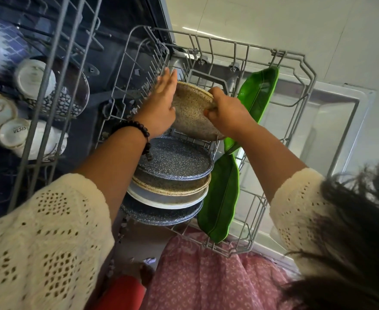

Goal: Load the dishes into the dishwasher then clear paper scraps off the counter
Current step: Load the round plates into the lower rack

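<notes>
My right hand (227,113) pinches the speckled tan plate (193,113) by its edge; my left hand (161,104), fingers flat and spread, presses its other side, above the lower rack (296,104).

Both arms reach forward, toward twelve o'clock, forearms bare below loose cream knit sleeves. The left hand (161,106) is flat, fingers straight and together, pointing to one o'clock. At its three o'clock, the right hand (226,113) is curled, knuckles up.
</notes>
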